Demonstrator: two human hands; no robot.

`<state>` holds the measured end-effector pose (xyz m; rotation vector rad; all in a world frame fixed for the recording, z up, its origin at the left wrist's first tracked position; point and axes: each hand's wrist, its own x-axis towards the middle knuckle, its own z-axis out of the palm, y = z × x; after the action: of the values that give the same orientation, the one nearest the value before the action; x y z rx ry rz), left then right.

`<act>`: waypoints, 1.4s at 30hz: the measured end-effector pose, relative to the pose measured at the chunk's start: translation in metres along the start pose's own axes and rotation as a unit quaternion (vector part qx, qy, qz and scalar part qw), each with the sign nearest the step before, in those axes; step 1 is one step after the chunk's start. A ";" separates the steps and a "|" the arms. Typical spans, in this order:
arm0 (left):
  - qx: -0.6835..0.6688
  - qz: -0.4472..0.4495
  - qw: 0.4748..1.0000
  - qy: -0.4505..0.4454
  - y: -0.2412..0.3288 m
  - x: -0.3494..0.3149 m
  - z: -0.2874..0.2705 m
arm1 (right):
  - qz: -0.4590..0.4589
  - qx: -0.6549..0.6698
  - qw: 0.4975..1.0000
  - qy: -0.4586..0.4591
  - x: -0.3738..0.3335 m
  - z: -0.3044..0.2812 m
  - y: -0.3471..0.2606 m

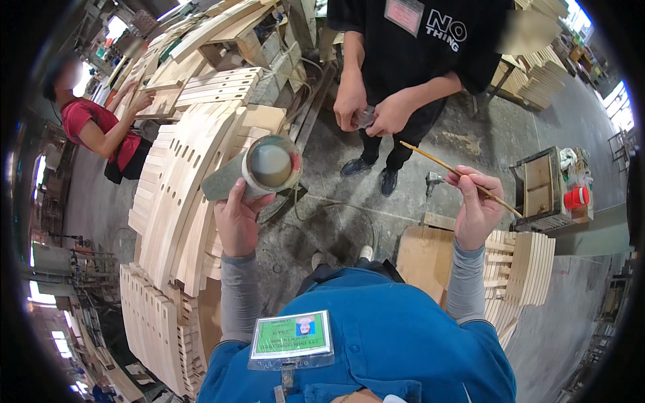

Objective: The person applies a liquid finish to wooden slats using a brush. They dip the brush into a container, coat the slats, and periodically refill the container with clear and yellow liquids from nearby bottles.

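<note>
My left hand is closed round the lower side of a round, clear-rimmed cup with greyish contents. Against the cup's left side lies a flat grey piece, by my thumb; whether it is joined to the cup I cannot tell. Out to the right, my right hand pinches a thin, light-brown stick between thumb and fingers. The stick slants, its far end pointing up and left toward a co-worker. Cup and stick are well apart.
Stacked pale wooden slats with slots rise at my left; more slats stand at right beside a wooden board. A co-worker in black faces me, holding something small and grey. A power tool and hose lie on the floor.
</note>
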<state>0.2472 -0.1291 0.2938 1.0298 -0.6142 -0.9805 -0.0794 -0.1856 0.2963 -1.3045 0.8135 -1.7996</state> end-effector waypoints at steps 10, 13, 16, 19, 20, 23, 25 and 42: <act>-0.015 0.027 0.994 -0.108 -0.002 0.026 0.017 | -0.011 -0.019 0.999 0.035 -0.010 0.003 -0.003; 0.002 0.032 0.992 -0.121 -0.003 0.034 0.019 | -0.012 -0.019 0.999 0.030 -0.014 0.013 -0.005; 0.029 0.050 0.989 -0.133 -0.008 0.041 0.024 | -0.013 0.006 1.000 -0.014 -0.014 0.030 -0.013; 0.044 0.061 0.983 -0.170 -0.007 0.045 0.034 | -0.030 0.031 0.996 -0.084 -0.007 0.059 -0.015; 0.052 0.066 0.980 -0.181 -0.006 0.046 0.037 | -0.038 0.012 0.993 -0.111 -0.003 0.068 -0.012; 0.075 0.082 0.971 -0.210 -0.004 0.048 0.044 | -0.044 -0.024 0.983 -0.175 0.009 0.094 -0.001; 0.088 0.094 0.966 -0.224 -0.002 0.049 0.047 | -0.022 -0.019 0.980 -0.198 0.014 0.105 0.004; 0.140 0.157 0.949 -0.235 0.010 0.064 0.062 | 0.029 -0.012 0.991 -0.128 0.028 0.094 0.004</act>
<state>0.2299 -0.2101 0.3273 0.9070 -1.3026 -0.8701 0.0061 -0.2170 0.3324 -1.4749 0.7247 -1.5419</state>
